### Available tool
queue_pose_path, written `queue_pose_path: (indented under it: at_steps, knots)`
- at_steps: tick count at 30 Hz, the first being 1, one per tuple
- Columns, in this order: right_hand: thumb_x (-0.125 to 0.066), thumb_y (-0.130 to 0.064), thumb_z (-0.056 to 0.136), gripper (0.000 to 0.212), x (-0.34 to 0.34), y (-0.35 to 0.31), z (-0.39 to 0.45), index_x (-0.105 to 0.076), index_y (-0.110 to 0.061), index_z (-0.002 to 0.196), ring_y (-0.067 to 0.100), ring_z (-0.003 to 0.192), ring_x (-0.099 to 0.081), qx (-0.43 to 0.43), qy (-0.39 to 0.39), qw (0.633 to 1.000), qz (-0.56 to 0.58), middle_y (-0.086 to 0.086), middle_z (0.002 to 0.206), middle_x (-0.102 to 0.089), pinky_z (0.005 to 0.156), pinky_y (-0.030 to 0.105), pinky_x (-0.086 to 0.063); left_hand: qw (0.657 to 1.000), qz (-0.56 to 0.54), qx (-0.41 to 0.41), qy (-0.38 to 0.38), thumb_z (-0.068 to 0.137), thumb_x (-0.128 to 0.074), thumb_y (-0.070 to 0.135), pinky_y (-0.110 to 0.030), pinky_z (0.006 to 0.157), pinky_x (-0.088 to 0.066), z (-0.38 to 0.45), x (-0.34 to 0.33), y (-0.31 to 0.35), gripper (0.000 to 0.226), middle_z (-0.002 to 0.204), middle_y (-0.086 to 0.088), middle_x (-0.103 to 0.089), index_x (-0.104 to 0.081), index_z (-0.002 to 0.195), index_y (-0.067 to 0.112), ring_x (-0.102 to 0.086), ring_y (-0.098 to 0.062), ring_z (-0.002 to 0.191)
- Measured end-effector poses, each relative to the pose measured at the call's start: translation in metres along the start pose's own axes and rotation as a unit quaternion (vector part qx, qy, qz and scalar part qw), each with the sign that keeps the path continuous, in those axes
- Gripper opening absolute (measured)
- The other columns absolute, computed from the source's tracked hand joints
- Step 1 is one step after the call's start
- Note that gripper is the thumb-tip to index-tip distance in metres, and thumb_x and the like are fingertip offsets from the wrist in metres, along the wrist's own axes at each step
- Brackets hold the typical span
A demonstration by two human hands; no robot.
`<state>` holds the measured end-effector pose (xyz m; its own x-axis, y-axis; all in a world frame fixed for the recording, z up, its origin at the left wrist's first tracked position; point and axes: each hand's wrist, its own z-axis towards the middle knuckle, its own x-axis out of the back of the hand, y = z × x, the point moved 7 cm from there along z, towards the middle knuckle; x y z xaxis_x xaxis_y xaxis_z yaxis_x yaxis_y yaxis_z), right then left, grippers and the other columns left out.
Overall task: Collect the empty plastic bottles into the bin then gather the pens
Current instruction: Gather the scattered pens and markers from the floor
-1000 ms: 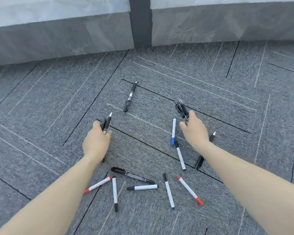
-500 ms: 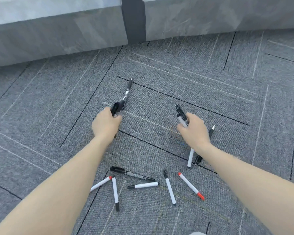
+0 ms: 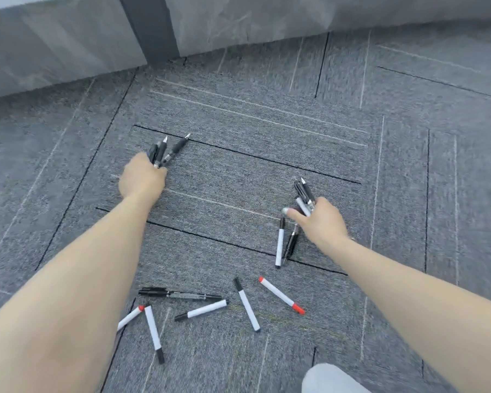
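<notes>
Two hands work over a grey carpet-tile floor (image 3: 267,154) strewn with pens. The left hand (image 3: 142,178) is curled round a bunch of black pens (image 3: 165,151) whose silver tips fan out away from the person. The right hand (image 3: 321,219) grips a second bunch of pens (image 3: 304,194), mostly black with one white barrel among them, tips pointing up and away; its thumb sticks out to the left.

Just below the right hand, a white marker with black ends (image 3: 279,242) and a dark pen (image 3: 291,245) lie side by side on the carpet, almost touching, the dark pen's upper end hidden under the hand.

Nearer the person lies a loose scatter: a long black pen (image 3: 179,294) lying nearly level, a white marker with a black cap (image 3: 201,310) just beneath it, another white marker (image 3: 247,304) to its right, and a white marker with red ends (image 3: 281,295) further right. On the left, a red-tipped marker (image 3: 131,316) is partly hidden by the left forearm and meets a white marker with a black lower end (image 3: 153,333) at their upper ends.

Open carpet stretches between the two hands and beyond them to the grey wall panels (image 3: 267,21), split by a dark vertical post (image 3: 150,24). A pale grey knee or shoe (image 3: 329,378), which I cannot tell, shows at the bottom edge.
</notes>
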<state>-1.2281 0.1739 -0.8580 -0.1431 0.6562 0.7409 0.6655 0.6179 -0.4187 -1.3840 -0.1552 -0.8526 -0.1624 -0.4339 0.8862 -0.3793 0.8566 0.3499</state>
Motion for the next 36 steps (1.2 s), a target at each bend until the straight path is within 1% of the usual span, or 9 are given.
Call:
queue_pose_path:
  at_steps: [6,9,15,19,23,28,30,34,36]
  knots:
    - [-0.061,-0.062,0.077,0.05,-0.035,-0.028,-0.033,-0.042,-0.017,0.089,0.009,0.054,-0.044,0.128,-0.074,0.973,-0.175,-0.006,0.067,-0.046,0.045,0.026,-0.031,0.995,0.044,-0.044,-0.079,0.08,-0.059,0.028,-0.032,0.068,-0.041,-0.027,-0.009,-0.002,0.018,0.078,-0.008,-0.054,-0.049,0.074,0.014,-0.055,-0.03,0.075]
    - [-0.058,-0.047,0.086,0.034,-0.052,-0.035,-0.045,-0.04,-0.018,0.084,0.009,0.051,-0.041,0.179,-0.096,0.956,-0.21,-0.008,0.065,-0.044,0.045,0.025,-0.03,0.986,0.069,-0.084,-0.128,0.08,-0.06,0.031,-0.033,0.066,-0.042,-0.041,-0.013,-0.01,0.021,0.087,-0.009,-0.054,-0.054,0.087,0.012,-0.053,-0.028,0.072]
    - [-0.059,-0.032,0.084,0.019,-0.063,-0.048,-0.047,-0.048,-0.018,0.077,0.008,0.051,-0.043,0.218,-0.113,0.944,-0.22,-0.007,0.063,-0.05,0.045,0.023,-0.033,0.979,0.006,-0.121,-0.166,0.084,-0.056,0.014,-0.024,0.046,-0.035,-0.087,0.002,-0.035,0.037,0.08,-0.002,-0.058,-0.049,0.12,0.019,-0.05,-0.016,0.054]
    - [-0.062,-0.031,0.084,0.022,-0.064,-0.053,-0.05,-0.046,-0.018,0.075,0.006,0.05,-0.043,0.239,-0.102,0.938,-0.23,-0.008,0.062,-0.048,0.044,0.023,-0.028,0.967,0.077,-0.126,-0.207,0.087,-0.056,0.019,-0.029,0.055,-0.037,-0.118,0.01,-0.062,0.021,0.086,-0.005,-0.061,-0.046,0.106,0.017,-0.056,-0.025,0.067]
    - [-0.064,-0.024,0.086,0.023,-0.064,-0.052,-0.057,-0.043,-0.015,0.086,0.009,0.053,-0.046,0.234,-0.109,0.943,-0.209,-0.002,0.07,-0.053,0.044,0.024,-0.029,0.971,0.117,-0.072,-0.196,0.086,-0.054,0.019,-0.03,0.063,-0.037,-0.149,0.024,-0.095,0.014,0.09,-0.01,-0.062,-0.041,0.091,0.018,-0.057,-0.03,0.081]
    - [-0.064,-0.021,0.087,0.033,-0.053,-0.05,-0.068,-0.038,-0.015,0.067,0.011,0.051,-0.042,0.188,-0.135,0.947,-0.222,0.001,0.066,-0.047,0.046,0.026,-0.032,0.99,0.086,0.001,-0.112,0.085,-0.059,0.026,-0.035,0.071,-0.043,-0.179,0.054,-0.108,0.03,0.101,-0.011,-0.063,-0.053,0.111,0.012,-0.06,-0.032,0.091]
    - [-0.062,-0.024,0.087,0.031,-0.046,-0.048,-0.07,-0.039,-0.013,0.068,0.012,0.05,-0.041,0.186,-0.13,0.945,-0.235,0.0,0.063,-0.044,0.045,0.026,-0.031,0.994,0.045,0.034,-0.088,0.086,-0.06,0.027,-0.036,0.072,-0.043,-0.187,0.052,-0.117,0.033,0.099,-0.008,-0.062,-0.053,0.115,0.014,-0.059,-0.031,0.087]
    - [-0.059,-0.024,0.087,0.032,-0.04,-0.048,-0.068,-0.035,-0.017,0.067,0.012,0.047,-0.037,0.206,-0.106,0.947,-0.22,-0.002,0.06,-0.043,0.042,0.024,-0.028,0.993,0.04,0.041,-0.101,0.089,-0.057,0.031,-0.033,0.06,-0.04,-0.188,0.025,-0.143,0.022,0.086,-0.012,-0.062,-0.044,0.094,0.014,-0.054,-0.028,0.069]
    - [-0.058,-0.022,0.087,0.026,-0.044,-0.05,-0.07,-0.039,-0.015,0.071,0.012,0.048,-0.037,0.228,-0.096,0.948,-0.198,-0.003,0.062,-0.044,0.043,0.025,-0.029,0.995,0.039,0.03,-0.089,0.091,-0.054,0.032,-0.033,0.058,-0.038,-0.185,0.019,-0.153,0.021,0.078,-0.007,-0.056,-0.043,0.096,0.014,-0.052,-0.028,0.066]
